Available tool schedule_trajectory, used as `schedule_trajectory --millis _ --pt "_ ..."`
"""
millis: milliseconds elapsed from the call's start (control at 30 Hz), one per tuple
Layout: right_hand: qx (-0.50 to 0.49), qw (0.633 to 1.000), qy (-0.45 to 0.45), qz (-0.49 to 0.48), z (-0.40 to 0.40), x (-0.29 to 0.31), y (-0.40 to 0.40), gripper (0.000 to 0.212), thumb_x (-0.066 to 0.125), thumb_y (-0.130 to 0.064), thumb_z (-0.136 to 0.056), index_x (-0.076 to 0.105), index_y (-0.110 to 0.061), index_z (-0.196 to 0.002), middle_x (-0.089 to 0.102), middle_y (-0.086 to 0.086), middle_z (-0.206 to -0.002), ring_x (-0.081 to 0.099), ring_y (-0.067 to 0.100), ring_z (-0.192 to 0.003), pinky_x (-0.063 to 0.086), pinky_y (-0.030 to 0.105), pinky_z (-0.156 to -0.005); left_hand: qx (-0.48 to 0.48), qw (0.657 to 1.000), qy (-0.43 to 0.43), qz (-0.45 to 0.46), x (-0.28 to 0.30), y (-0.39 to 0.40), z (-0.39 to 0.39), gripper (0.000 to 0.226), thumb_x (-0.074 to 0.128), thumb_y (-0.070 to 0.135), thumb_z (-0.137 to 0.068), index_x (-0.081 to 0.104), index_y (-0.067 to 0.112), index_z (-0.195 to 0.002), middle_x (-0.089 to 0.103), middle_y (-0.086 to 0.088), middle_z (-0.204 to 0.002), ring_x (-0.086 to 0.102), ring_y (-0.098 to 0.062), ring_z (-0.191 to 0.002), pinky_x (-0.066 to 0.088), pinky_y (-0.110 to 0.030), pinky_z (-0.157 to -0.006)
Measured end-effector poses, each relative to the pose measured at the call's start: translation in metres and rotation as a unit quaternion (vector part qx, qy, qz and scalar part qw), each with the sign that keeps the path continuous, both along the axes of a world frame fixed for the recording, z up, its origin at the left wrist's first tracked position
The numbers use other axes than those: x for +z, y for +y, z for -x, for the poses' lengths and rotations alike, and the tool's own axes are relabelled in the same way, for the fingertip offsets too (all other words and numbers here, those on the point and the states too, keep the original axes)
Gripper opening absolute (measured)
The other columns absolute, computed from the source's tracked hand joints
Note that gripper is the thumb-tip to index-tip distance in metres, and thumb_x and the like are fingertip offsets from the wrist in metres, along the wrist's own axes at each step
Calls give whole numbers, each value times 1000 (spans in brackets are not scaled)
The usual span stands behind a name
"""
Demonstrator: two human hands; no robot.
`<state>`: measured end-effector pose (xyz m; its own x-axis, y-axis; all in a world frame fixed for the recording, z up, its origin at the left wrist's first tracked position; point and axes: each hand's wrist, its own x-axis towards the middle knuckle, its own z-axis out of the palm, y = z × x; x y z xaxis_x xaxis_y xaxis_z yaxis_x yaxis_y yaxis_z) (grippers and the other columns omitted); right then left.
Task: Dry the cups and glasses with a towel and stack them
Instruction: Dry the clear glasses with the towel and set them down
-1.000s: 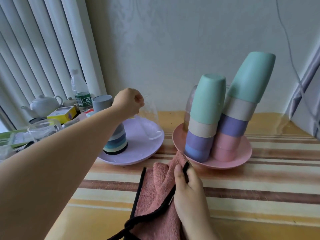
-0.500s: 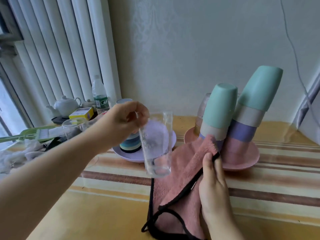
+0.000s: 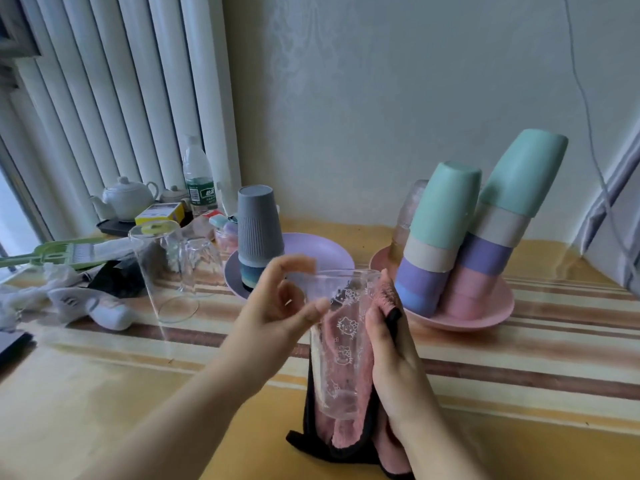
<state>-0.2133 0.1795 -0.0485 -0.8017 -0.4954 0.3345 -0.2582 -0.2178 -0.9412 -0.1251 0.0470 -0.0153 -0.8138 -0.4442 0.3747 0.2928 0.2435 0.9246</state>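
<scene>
Fingers of the left hand [image 3: 277,306] pinched the clear printed glass tumbler [image 3: 341,344] at its rim; the right hand [image 3: 391,355] pressed the pink black-edged towel [image 3: 349,434] against its side.

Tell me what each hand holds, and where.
Left hand pinches the glass at its rim. Right hand grips the pink towel, pressed against the glass's side.

A clear, glossy drinking glass printed with faint cartoon cats [image 3: 341,344] sits against a fluffy pink cloth towel edged in black [image 3: 349,434]. Matt pastel plastic cups [image 3: 446,206] stand stacked on a smooth pink plastic plate [image 3: 485,318]. The striped tabletop [image 3: 519,375] looks shiny.
</scene>
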Motion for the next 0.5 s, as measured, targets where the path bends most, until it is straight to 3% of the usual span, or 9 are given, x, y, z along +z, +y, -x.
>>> schedule_trajectory --millis 100,167,233,300,367,433,500 --pt "-29 999 -26 18 0 -4 -3 61 48 -57 -78 43 -36 -135 43 -29 -138 36 -17 -126 28 1 -101 67 996 -31 -57 -21 19 2 72 80 53 -52 47 42 -115 60 -6 -103 59 -11 -84 49 -18 -71" --pt "-45 998 -49 20 0 -5 -3 62 51 -61 -83 45 -30 -136 48 -20 -138 41 -6 -128 33 13 -106 33 996 -29 -75 -29 34 4 80 83 44 -52 42 40 -121 67 15 -111 63 4 -94 50 -12 -74" --pt "-65 996 -57 14 0 -7 -4 62 46 -63 -82 50 -27 -131 55 -14 -133 47 1 -125 38 15 -102 -11 996 -25 -83 -34 45 7 84 80 40 -61 35 43 -131 61 33 -116 62 10 -100 52 -14 -79" --pt "-66 997 -29 -2 -4 -7 -5 63 41 -67 -85 47 -27 -133 52 -14 -137 45 -3 -127 36 10 -100 -20 994 -18 -107 -39 44 11 78 75 39 -68 36 39 -135 65 23 -119 63 2 -109 52 -22 -89" --pt "-52 999 -8 -8 -7 -5 -5 52 39 -54 -85 38 -37 -134 39 -26 -141 34 -21 -124 29 -2 -95 -17 994 -22 -108 -39 39 11 67 72 40 -72 42 36 -132 69 13 -115 64 -5 -109 52 -26 -91" --pt "-41 999 12 -9 -11 2 -4 45 38 -52 -87 25 -45 -130 26 -37 -136 23 -32 -120 21 -8 -92 -31 995 -38 -87 -37 38 7 67 71 44 -74 42 39 -134 69 17 -113 63 -1 -108 50 -22 -92" --pt "-51 998 45 -8 -12 4 -4 56 38 -67 -83 21 -45 -132 20 -35 -141 18 -28 -127 18 -7 -96 -49 995 -56 -65 -35 38 0 62 71 45 -82 39 42 -135 65 31 -110 59 11 -105 45 -14 -91"
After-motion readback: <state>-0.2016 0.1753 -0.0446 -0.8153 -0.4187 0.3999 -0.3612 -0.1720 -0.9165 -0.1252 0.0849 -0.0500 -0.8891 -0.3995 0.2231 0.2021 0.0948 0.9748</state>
